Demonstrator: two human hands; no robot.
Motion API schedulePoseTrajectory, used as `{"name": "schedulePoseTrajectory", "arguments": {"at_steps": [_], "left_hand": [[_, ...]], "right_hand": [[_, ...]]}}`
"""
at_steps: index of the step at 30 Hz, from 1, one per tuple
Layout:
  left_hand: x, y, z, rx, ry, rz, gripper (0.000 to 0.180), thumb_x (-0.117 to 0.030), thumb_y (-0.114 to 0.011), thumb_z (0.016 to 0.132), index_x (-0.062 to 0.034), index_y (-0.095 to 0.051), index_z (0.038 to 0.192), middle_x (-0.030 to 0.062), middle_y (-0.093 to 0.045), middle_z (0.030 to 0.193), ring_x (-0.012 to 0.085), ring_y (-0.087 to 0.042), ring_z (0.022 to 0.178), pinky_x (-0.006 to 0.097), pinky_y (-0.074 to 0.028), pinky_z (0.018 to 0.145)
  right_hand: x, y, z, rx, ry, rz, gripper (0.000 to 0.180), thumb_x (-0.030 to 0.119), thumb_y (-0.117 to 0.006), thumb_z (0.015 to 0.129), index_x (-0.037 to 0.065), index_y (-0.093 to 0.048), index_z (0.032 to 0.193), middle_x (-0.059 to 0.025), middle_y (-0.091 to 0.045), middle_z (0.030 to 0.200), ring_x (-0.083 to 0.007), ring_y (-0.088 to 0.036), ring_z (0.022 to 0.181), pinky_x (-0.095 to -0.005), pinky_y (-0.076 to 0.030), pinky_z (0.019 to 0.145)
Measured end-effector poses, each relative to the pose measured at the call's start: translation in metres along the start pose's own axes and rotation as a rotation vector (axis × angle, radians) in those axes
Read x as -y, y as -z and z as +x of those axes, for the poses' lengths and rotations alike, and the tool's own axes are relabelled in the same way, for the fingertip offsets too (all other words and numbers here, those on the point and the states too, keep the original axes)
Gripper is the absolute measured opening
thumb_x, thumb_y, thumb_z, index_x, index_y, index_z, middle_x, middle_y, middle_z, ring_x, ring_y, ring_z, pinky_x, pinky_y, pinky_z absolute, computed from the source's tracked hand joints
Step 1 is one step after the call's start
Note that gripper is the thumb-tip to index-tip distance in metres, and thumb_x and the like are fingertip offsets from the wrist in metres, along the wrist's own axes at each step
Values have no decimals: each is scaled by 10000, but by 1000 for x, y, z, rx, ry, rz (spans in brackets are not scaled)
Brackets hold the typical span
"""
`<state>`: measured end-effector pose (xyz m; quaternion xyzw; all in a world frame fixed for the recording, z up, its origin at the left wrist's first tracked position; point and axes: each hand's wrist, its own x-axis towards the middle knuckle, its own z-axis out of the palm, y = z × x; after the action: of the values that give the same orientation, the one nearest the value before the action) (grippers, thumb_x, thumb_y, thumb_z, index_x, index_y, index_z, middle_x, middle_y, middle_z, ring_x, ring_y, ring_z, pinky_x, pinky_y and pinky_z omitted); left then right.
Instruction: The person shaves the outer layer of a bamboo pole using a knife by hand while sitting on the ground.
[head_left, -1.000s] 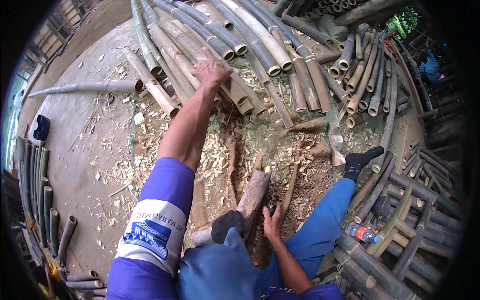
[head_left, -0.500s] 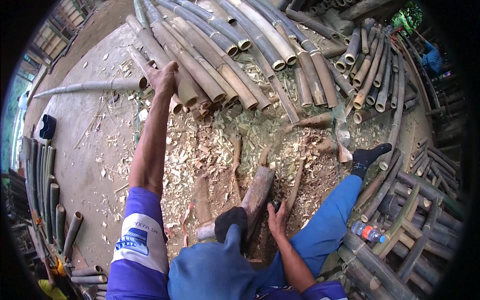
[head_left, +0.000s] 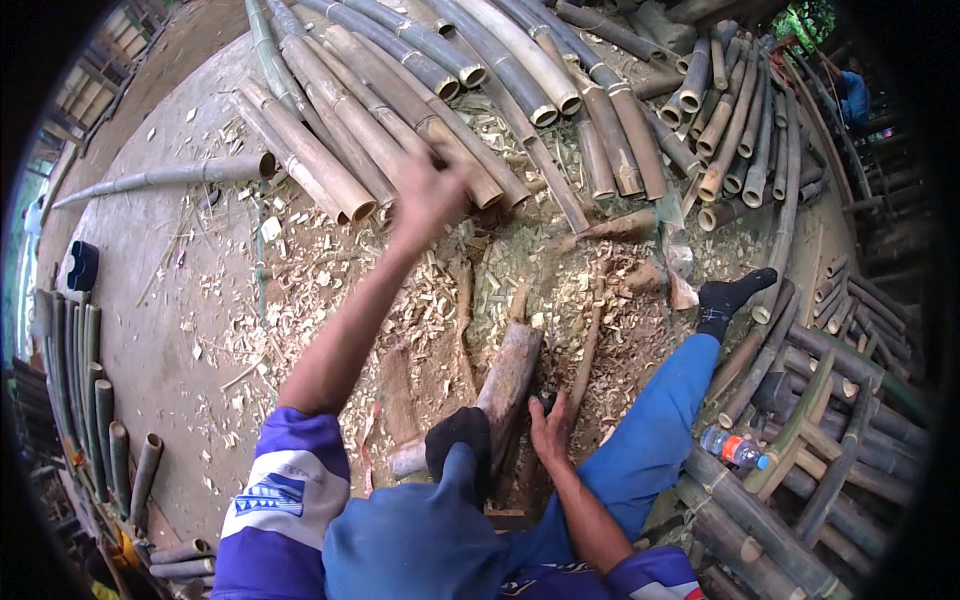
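My left hand point(head_left: 432, 195), smeared by motion, is over the near ends of several brown bamboo poles point(head_left: 335, 150). Whether it touches one of them cannot be made out. Low in the middle, my right hand point(head_left: 552, 428) is closed around a dark-ended handle point(head_left: 545, 400); the rest of that tool is hidden or lost in shadow. Beside it, a thick piece of wood point(head_left: 510, 370) lies slanted against my sock-covered left foot point(head_left: 458, 438). My right leg point(head_left: 650, 400) stretches out to the right.
Pale wood chips point(head_left: 330, 290) cover the ground ahead. More bamboo point(head_left: 745, 120) is piled at the far right, and green-brown poles point(head_left: 100, 400) lie at the left. A plastic bottle point(head_left: 735, 447) rests near a wooden frame point(head_left: 820, 440). One long pole point(head_left: 170, 178) points leftward.
My left hand has come off the bamboo pole it was touching and swung right over the neighbouring pole ends. My right hand stays by the piece of wood. The view has shifted slightly.
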<state>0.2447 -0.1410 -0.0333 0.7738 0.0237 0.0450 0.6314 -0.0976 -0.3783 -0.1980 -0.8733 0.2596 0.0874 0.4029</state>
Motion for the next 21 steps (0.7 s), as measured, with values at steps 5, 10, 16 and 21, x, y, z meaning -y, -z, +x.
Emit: {"name": "schedulePoseTrajectory", "arguments": {"at_steps": [5, 10, 16, 21], "left_hand": [[72, -120, -33, -52, 767, -611, 401, -209, -809, 781, 84, -686, 1025, 225, -630, 1173, 250, -644, 871, 352, -588, 698], [129, -150, 19, -448, 786, -867, 467, -193, -853, 729, 83, -662, 1054, 179, -652, 1081, 229, -642, 806, 349, -565, 654], [108, -181, 24, -328, 650, -1165, 562, -174, -906, 666, 81, -634, 1088, 123, -678, 971, 203, -640, 727, 345, -538, 602], [127, -175, 62, -402, 759, -837, 522, -184, -905, 681, 35, -634, 1070, 82, -680, 843, 165, -629, 662, 312, -489, 550]], "right_hand": [[13, 1, 2, 50, -11, -47, 808, 487, -581, 957, -99, -344, 1459, -348, -530, 1320, -468, -540, 1210, -464, -419, 1034], [29, 4, -3, 46, -70, -110, 809, 509, -579, 946, -55, -346, 1478, -345, -535, 1338, -468, -543, 1229, -481, -428, 1041], [14, 10, -4, -21, 11, -53, 768, 480, -573, 963, -99, -382, 1429, -364, -561, 1274, -484, -561, 1178, -492, -440, 1012], [25, -6, -8, -9, 104, 21, 738, 470, -585, 966, -105, -411, 1395, -360, -585, 1222, -485, -581, 1124, -505, -463, 955]]}}
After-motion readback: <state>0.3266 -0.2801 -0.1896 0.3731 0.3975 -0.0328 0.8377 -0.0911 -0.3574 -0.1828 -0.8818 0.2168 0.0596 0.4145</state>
